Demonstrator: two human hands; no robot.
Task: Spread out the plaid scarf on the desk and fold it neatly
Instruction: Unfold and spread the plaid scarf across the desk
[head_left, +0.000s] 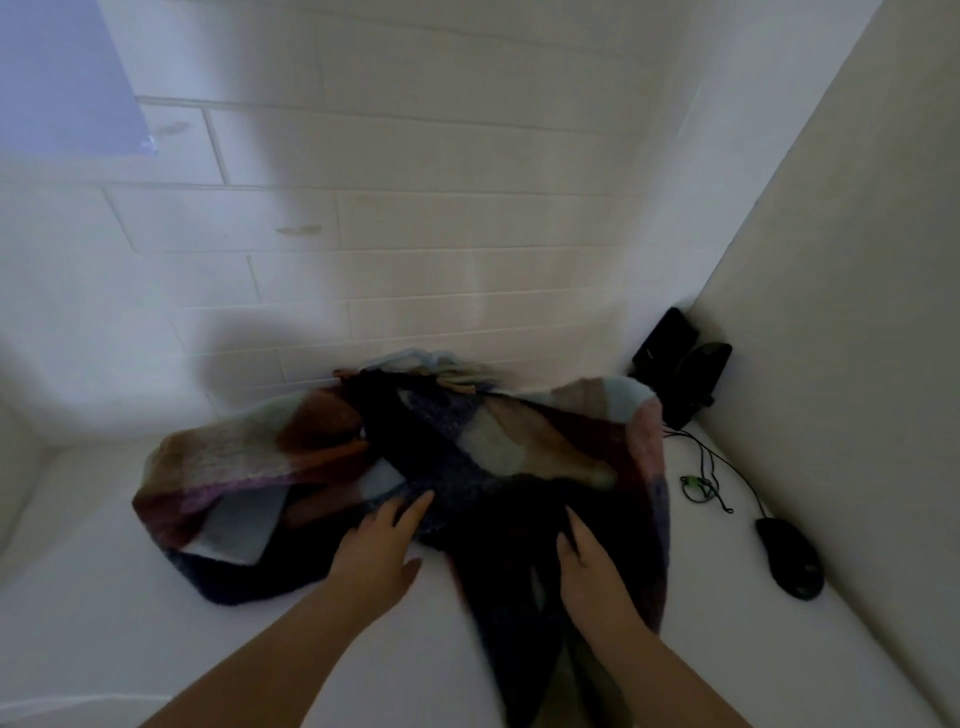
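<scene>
The plaid scarf (467, 447), fuzzy with dark blue, brown, pink and pale blue squares, lies bunched in a heap on the white desk (130, 597). One dark end trails toward me over the desk's near edge. My left hand (382, 551) rests flat on the scarf's near side, fingers apart and pointing away from me. My right hand (587, 566) lies on the dark trailing part, fingers together and stretched forward. Neither hand has cloth pinched between its fingers.
A black computer mouse (789, 558) lies at the right with its thin cable (727, 467) running back to black speakers (680, 364) in the corner. White tiled wall stands behind the desk, and a white panel (831, 312) bounds the right side.
</scene>
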